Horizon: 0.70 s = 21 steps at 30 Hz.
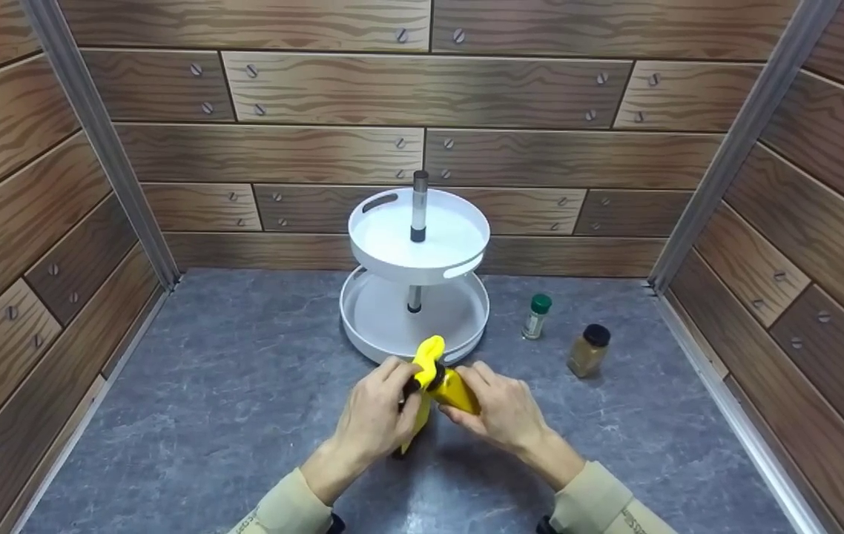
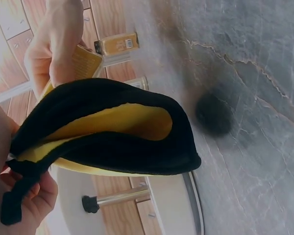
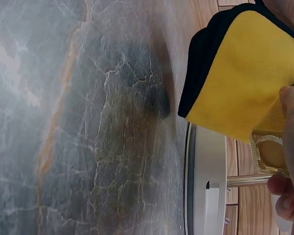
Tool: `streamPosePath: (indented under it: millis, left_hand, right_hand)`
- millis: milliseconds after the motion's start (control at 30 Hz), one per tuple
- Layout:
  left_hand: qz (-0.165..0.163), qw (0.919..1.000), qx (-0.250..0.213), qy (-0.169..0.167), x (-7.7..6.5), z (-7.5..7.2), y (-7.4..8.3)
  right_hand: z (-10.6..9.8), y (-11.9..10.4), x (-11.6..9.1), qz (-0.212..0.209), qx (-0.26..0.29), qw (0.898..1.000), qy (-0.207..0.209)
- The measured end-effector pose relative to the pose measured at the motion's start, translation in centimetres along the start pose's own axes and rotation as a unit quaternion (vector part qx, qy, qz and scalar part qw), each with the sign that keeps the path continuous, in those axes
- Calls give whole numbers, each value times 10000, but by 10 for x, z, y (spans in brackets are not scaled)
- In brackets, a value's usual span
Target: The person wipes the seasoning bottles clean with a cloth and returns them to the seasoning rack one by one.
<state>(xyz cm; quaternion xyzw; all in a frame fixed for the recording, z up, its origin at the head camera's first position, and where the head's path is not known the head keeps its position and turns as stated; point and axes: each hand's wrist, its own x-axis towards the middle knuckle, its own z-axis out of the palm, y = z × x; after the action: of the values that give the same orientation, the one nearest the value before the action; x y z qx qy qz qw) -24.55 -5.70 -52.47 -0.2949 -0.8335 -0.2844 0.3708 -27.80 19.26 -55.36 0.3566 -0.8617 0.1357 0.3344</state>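
My left hand (image 1: 374,415) pinches a yellow cloth with black edging (image 1: 429,354), which hangs folded below the fingers. In the left wrist view the cloth's black border (image 2: 98,100) loops around its yellow inside. My right hand (image 1: 502,411) grips a yellow spice bottle (image 1: 459,393), tilted with its dark cap toward the cloth. The cloth lies right at the cap end. From the right wrist view, the clear base of the bottle (image 3: 272,152) faces the camera, and the cloth (image 3: 250,68) spreads out behind it. Both are held above the grey tabletop.
A white two-tier round tray stand (image 1: 363,326) with a metal post stands just beyond my hands. To its right are a small green-capped spice jar (image 1: 534,319) and a black-capped jar of brown spice (image 1: 587,354). Wood-patterned walls (image 1: 422,93) enclose the grey tabletop (image 1: 244,386).
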Motion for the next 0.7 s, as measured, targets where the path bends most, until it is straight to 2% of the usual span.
streamPosePath:
  millis: [133,367,533,700]
  left_hand:
    - [-47,10000,-37,-5,1,1,-1]
    - [-310,9991,-295,-37,3,1,-2]
    - [-169,9993,-334,-5,3,0,-2]
    - [-65,9991,-380,-152,4,-4,-2]
  right_hand:
    - [1,-2,-1,-63,83,9999,-41]
    - [2,-8,-3,-276,11,9996,31]
    - [1,-10,-2,-173,102,9998,97]
    - [-2,-9,-1,65,296,9995,-31]
